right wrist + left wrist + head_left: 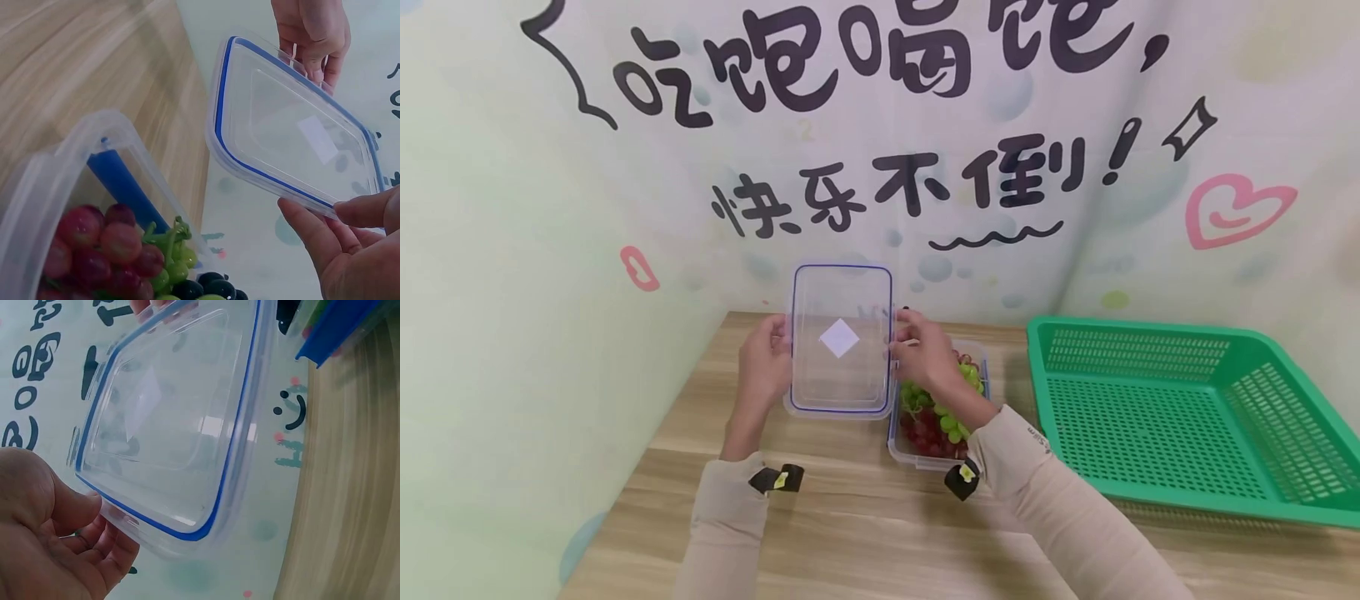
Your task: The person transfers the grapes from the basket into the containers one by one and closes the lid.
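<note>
A clear plastic lid with a blue seal line and a white diamond label is held up off the table, its inner face toward me. My left hand pinches one long edge between thumb and fingers. At the opposite edge my right hand does the same, as the right wrist view shows. Below my right forearm stands a clear food container, filled with red grapes, green grapes and, in the right wrist view, dark grapes. My right hand and wrist hide part of the container.
A green plastic basket with a mesh bottom stands on the right of the wooden table. Behind the table hangs a printed wall cloth with black lettering. A pale wall closes off the left side.
</note>
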Tool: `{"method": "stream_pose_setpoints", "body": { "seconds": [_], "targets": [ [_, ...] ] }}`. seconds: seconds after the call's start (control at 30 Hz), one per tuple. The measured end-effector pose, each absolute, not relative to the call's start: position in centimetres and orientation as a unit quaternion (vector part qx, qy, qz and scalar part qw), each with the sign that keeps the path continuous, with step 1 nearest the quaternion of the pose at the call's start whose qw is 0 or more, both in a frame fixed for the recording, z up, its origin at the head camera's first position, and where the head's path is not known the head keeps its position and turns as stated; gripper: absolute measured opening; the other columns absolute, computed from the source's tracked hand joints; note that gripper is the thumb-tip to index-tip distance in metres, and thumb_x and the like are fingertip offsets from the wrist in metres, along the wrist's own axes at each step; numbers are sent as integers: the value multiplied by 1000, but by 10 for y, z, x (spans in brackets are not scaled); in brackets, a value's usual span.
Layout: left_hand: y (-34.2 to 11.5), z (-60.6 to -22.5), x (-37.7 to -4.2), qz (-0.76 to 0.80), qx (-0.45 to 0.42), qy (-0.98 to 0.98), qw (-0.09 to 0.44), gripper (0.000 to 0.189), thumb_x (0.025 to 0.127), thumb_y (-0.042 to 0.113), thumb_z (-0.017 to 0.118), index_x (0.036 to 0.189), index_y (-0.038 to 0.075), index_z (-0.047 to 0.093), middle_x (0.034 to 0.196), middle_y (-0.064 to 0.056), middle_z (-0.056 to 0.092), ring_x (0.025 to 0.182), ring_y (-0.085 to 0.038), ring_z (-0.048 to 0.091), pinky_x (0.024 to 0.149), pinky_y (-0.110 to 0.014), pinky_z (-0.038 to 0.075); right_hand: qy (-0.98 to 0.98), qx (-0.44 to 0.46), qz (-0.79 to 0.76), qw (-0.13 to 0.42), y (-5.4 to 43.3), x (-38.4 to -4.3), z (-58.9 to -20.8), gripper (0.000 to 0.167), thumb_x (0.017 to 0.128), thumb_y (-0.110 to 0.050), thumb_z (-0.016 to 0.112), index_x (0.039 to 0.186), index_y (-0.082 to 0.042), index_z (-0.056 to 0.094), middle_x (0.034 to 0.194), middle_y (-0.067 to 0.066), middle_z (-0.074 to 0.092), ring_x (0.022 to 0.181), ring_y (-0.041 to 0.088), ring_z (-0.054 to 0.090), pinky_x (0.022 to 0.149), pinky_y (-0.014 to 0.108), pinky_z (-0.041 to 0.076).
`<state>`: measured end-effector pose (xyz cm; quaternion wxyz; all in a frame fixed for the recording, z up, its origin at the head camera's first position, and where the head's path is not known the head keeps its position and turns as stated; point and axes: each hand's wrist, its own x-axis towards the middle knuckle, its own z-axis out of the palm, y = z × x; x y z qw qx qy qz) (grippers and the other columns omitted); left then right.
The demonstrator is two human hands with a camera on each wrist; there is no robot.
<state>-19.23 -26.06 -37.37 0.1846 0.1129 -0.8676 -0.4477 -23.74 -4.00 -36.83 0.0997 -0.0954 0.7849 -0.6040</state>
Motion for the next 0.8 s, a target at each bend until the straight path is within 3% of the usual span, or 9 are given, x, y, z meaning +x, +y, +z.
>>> {"method": "stream_pose_setpoints", "body": {
  "seconds": [0.43,0.8],
  "targets": [
    [-238,-360,-195,-478,89,-851,201,35,99,-3,49,134,-2,52,122,-21,59,117,-36,56,106,-47,45,775,-102,-622,52,-19,-240,-364,41,99,2,54,140,-2,54,113,19,60,105,33,67,85,45,59],
    [-228,-350,-191,-488,54,-844,213,31,98,-5,51,129,-4,52,119,-21,59,114,-34,56,103,-46,47,783,-117,-611,26,-3,-244,-352,30,97,2,57,126,-2,65,113,18,67,106,30,67,87,40,59]
  ]
}}
